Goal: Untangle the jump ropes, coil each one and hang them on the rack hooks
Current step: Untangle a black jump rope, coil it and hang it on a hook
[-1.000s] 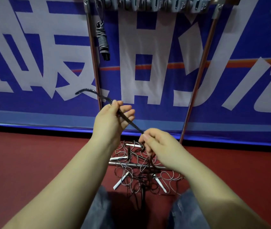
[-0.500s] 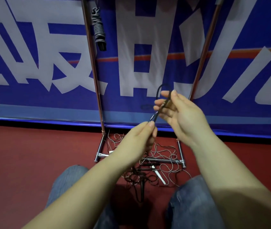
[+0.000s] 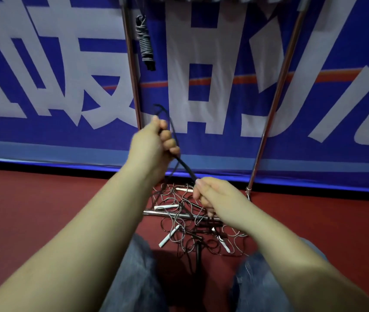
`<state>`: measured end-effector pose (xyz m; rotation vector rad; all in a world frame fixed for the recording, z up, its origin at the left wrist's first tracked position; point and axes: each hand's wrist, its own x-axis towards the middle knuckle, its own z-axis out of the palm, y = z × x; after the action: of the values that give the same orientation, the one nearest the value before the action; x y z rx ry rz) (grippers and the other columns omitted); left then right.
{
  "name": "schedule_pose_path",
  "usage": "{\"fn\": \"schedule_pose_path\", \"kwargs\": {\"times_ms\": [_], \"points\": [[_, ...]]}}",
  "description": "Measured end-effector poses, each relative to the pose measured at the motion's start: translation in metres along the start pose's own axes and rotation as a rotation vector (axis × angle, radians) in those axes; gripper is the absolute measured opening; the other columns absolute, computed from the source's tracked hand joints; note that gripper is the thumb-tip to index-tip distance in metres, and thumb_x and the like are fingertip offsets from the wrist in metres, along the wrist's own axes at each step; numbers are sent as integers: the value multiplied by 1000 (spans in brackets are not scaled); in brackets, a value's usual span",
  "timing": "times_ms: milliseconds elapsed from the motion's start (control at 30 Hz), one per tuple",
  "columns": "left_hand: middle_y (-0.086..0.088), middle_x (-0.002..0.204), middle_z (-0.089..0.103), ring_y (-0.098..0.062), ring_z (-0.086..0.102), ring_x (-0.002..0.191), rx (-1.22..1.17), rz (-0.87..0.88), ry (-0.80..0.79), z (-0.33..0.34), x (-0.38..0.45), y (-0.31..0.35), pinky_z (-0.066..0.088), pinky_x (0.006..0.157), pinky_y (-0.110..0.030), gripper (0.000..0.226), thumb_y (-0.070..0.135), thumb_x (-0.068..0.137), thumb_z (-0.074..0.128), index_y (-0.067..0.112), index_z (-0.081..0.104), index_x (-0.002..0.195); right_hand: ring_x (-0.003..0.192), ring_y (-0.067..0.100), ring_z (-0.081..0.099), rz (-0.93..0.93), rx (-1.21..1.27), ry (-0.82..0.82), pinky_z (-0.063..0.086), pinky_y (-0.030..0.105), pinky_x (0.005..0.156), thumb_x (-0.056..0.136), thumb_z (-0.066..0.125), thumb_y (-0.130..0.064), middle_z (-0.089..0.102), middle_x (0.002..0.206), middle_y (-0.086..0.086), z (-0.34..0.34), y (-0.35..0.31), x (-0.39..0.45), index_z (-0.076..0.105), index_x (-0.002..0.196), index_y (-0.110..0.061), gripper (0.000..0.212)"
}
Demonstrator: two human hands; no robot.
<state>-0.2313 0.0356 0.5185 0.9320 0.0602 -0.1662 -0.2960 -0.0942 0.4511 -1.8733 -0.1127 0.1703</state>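
My left hand (image 3: pixel 154 143) grips a black jump rope (image 3: pixel 184 166) with curled fingers, a loop of it arching above the fist. From there the rope runs down and right to my right hand (image 3: pixel 215 194), which pinches it lower. Below both hands, a tangle of thin ropes (image 3: pixel 192 224) with white handles (image 3: pixel 166 207) lies on the red floor around the rack's base bar (image 3: pixel 163 213). One coiled rope (image 3: pixel 145 41) hangs from the top of the rack near its left pole (image 3: pixel 131 70).
The rack's right pole (image 3: pixel 275 102) slants down to the floor. A blue banner with large white characters (image 3: pixel 44 86) stands right behind the rack. My knees in jeans (image 3: pixel 134 271) flank the tangle on the red floor (image 3: pixel 32 210).
My left hand rose from low beside the tangle to hold the rope high with a loop. My right hand dropped from up high to pinch the rope just above the tangle.
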Motion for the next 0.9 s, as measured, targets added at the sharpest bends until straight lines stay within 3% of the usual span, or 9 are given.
{"fn": "schedule_pose_path", "kwargs": {"times_ms": [100, 167, 267, 367, 500, 567, 667, 800, 900], "points": [[8, 40, 31, -6, 31, 33, -105, -1, 43, -12, 4, 8, 34, 44, -18, 40, 30, 104, 29, 18, 42, 68, 38, 3, 25, -1, 44, 48, 25, 27, 50, 101, 33, -27, 32, 37, -14, -4, -4, -7, 50, 68, -18, 37], [5, 52, 51, -8, 53, 47, -55, 3, -4, -18, 0, 5, 46, 55, -21, 39, 35, 103, 29, 17, 52, 78, 36, 3, 24, -12, 171, 93, 27, 24, 47, 101, 32, -26, 29, 38, -13, -3, -15, -10, 48, 69, -14, 37], [-4, 88, 66, -15, 64, 77, 174, -98, -175, -17, -13, -9, 47, 72, -27, 44, 45, 100, 24, 16, 57, 99, 35, 4, 24, -51, 492, 140, 30, 19, 42, 102, 30, -26, 26, 41, -12, -1, -36, -11, 45, 71, -12, 37], [0, 79, 69, -12, 64, 74, 331, -208, -398, -8, -30, -43, 46, 84, -33, 46, 41, 102, 21, 13, 57, 102, 31, 3, 24, -96, 730, 221, 30, 18, 38, 102, 30, -25, 27, 37, -10, -8, -60, -5, 44, 72, -11, 36], [5, 48, 53, -12, 55, 43, 564, -160, -472, -10, -48, -64, 46, 63, -31, 47, 41, 100, 31, 12, 62, 79, 31, 4, 23, -134, 803, 345, 32, 17, 38, 102, 31, -26, 29, 37, -10, -29, -85, 6, 45, 73, -12, 35], [9, 45, 35, -8, 37, 40, 593, -97, -456, -12, -52, -56, 40, 52, -23, 39, 28, 103, 27, 11, 51, 77, 32, 5, 25, -122, 858, 381, 35, 16, 39, 103, 30, -26, 31, 39, -9, -43, -87, 13, 46, 75, -12, 34], [10, 47, 27, -6, 24, 41, 535, -84, -444, -10, -53, -46, 34, 45, -18, 33, 21, 103, 27, 13, 43, 75, 37, 7, 40, -88, 861, 372, 44, 20, 47, 102, 33, -27, 45, 49, -4, -55, -79, 20, 51, 79, -11, 33], [10, 45, 22, -5, 18, 38, 343, -119, -399, -9, -40, -42, 28, 41, -17, 34, 21, 102, 27, 15, 40, 72, 65, 15, 64, 51, 656, 159, 52, 28, 70, 99, 30, -42, 69, 72, 4, -45, -53, 20, 62, 91, -9, 46], [10, 41, 22, -3, 17, 35, 204, -123, -338, -9, -18, -37, 24, 38, -16, 35, 23, 102, 27, 16, 40, 71, 75, 15, 63, 154, 435, -26, 51, 22, 71, 97, 26, -48, 64, 82, 7, -22, -25, 26, 63, 105, -9, 54]]}}
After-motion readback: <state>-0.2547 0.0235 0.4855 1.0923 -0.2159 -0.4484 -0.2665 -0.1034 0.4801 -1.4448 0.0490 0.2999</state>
